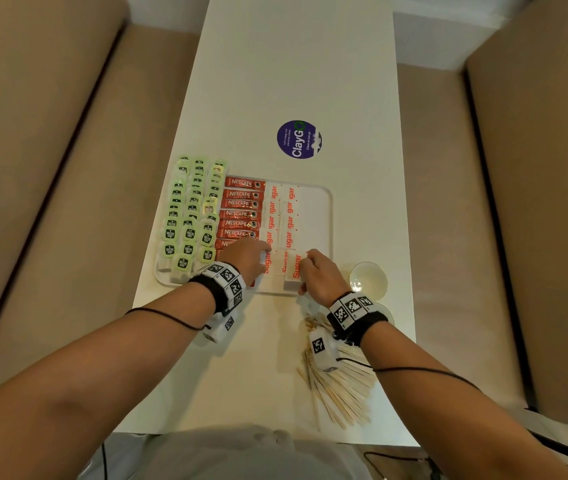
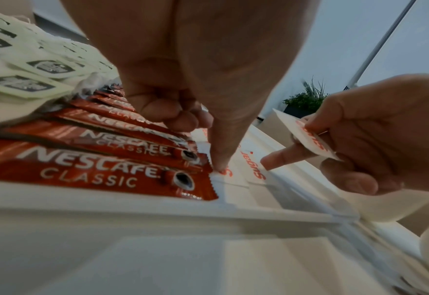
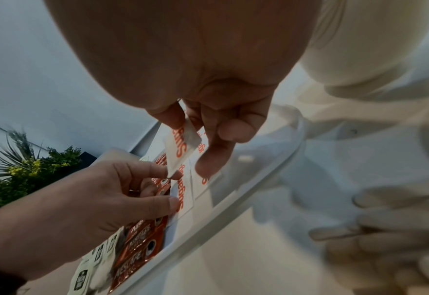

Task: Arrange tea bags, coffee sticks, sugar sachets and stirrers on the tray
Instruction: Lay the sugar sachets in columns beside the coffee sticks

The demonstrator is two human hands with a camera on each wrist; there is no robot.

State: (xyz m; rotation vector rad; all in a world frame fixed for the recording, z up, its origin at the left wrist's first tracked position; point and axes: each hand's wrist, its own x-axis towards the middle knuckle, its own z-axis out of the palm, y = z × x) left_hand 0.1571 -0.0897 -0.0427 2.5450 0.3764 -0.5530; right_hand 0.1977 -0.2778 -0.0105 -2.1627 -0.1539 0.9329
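1. Your right hand (image 1: 317, 271) pinches a white paper sugar sachet (image 2: 307, 133) above the flat white plastic tray's (image 1: 324, 202) near edge.
2. Your left hand (image 1: 246, 258), index extended and other fingers curled, presses a lying sachet (image 2: 229, 175) beside the red coffee sticks (image 1: 241, 209).
3. Green-labelled tea bags (image 1: 190, 216) fill the left; wooden stirrers (image 1: 341, 386) lie near right, off the tray.

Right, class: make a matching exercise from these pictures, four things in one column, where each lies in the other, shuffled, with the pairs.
Things:
1. tea bags
2. coffee sticks
3. stirrers
4. lifted sugar sachet

Places:
A. on the table, off the tray
B. pinched in the right hand
C. tray's left end
D. between tea and sugar

Pairs: 1-C, 2-D, 3-A, 4-B
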